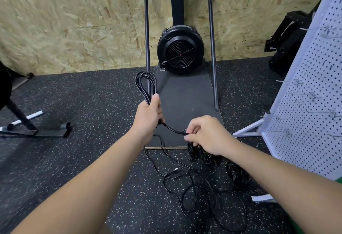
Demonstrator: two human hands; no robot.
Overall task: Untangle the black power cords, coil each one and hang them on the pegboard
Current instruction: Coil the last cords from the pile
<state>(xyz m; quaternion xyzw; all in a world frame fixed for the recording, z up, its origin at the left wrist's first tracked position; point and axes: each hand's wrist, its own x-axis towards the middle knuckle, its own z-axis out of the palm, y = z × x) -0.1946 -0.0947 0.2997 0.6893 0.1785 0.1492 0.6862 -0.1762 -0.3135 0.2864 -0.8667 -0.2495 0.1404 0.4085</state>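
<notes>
Both hands (148, 111) hold black cord (146, 85)

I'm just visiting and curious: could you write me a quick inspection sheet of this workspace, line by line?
Surface: dark speckled rubber floor.
Job's things: looped black power cord held up; white perforated pegboard with metal hooks, nothing hung on it in view.
Clutter: white strip on floor near pegboard.
Grippers: left hand grips the coil; right hand pinches its free end.
Cables: loose thin black cords sprawl on floor; dark bundles beside them.
Surroundings: black fan machine in a metal frame, chipboard wall.
</notes>
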